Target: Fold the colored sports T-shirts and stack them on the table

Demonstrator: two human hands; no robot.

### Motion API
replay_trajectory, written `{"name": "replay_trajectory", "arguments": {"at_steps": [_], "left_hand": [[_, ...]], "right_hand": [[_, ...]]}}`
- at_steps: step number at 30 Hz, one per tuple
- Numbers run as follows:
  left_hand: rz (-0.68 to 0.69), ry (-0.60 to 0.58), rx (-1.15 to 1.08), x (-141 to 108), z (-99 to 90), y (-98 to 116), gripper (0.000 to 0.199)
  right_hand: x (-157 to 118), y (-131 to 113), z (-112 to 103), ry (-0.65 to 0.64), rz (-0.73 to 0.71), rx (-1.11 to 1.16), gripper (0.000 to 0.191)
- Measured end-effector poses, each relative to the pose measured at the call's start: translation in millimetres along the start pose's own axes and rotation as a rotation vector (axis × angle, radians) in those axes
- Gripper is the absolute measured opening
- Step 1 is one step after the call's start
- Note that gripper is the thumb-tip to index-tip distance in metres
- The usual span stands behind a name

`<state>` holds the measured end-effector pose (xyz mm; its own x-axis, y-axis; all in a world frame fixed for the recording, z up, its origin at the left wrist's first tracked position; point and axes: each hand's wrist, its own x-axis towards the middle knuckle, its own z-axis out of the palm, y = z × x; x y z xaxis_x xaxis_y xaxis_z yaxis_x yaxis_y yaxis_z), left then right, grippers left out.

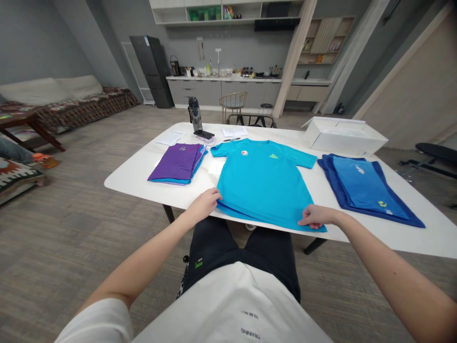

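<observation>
A bright blue T-shirt (264, 178) lies spread front side up on the white table (132, 166), its hem towards me and its collar at the far side. My left hand (205, 204) pinches the shirt's left hem corner, fingers closed on the cloth. Near the right end of the hem, my right hand (314, 216) rests on the shirt with curled fingers that appear to grip the fabric. To the left sits a stack of folded shirts (176, 163) with a purple one on top. Folded dark blue clothes (367, 186) lie to the right.
A white box (346, 136) stands at the back right of the table. Towards the back left are a water bottle (194, 116), a black phone (204, 135), a pen (232, 139) and paper sheets (170, 138). A chair (233, 101) stands beyond the table.
</observation>
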<state>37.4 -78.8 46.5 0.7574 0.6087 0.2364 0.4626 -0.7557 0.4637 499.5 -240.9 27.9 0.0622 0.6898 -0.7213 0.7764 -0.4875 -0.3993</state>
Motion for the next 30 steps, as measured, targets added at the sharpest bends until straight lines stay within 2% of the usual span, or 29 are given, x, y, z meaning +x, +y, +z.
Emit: {"name": "replay_trajectory", "arguments": {"at_steps": [2, 4, 6, 8, 10, 12, 14, 16, 18, 20, 22, 24, 27, 30], "left_hand": [[0.030, -0.166, 0.153, -8, -6.2, 2, 0.037], [0.027, -0.270, 0.205, -12, -8.2, 5, 0.034], [0.025, -0.291, 0.179, -9, -6.6, 7, 0.027], [0.037, -0.222, 0.142, 2, -1.7, 6, 0.024], [0.071, -0.126, 0.138, 20, 6.7, 1, 0.030], [0.106, -0.060, 0.170, 39, 18.5, -8, 0.036], [0.116, -0.053, 0.215, 54, 33.1, -17, 0.044], [0.087, -0.091, 0.255, 61, 48.6, -22, 0.055], [0.029, -0.143, 0.280, 59, 62.1, -22, 0.064], [-0.029, -0.161, 0.296, 52, 70.5, -16, 0.068], [-0.057, -0.144, 0.297, 46, 72.7, -9, 0.069], [-0.047, -0.124, 0.279, 50, 70.3, -6, 0.067], [-0.014, -0.101, 0.270, 87, 66.4, -14, 0.062], [-0.044, -0.069, 0.289, 157, 69.2, -37, 0.059]], "right_hand": [[-2, 1, 2, 0.008, 0.011, -0.012, 0.063], [-4, 1, 2, -0.030, 0.020, -0.032, 0.063], [-4, -3, -2, -0.060, 0.017, -0.051, 0.063], [-2, -11, -8, -0.001, -0.025, -0.061, 0.062], [4, -22, -14, 0.175, -0.095, -0.090, 0.059], [13, -32, -17, 0.427, -0.144, -0.164, 0.054], [26, -39, -14, 0.719, -0.156, -0.258, 0.051], [40, -39, -6, 0.907, -0.168, -0.341, 0.056], [50, -33, 5, 0.905, -0.160, -0.403, 0.061], [56, -25, 16, 0.802, -0.119, -0.440, 0.064], [57, -19, 22, 0.746, -0.064, -0.457, 0.067], [56, -19, 19, 0.745, -0.030, -0.467, 0.072], [67, -31, -4, 0.807, -0.031, -0.461, 0.070], [100, -53, -44, 0.871, -0.083, -0.445, 0.065]]}}
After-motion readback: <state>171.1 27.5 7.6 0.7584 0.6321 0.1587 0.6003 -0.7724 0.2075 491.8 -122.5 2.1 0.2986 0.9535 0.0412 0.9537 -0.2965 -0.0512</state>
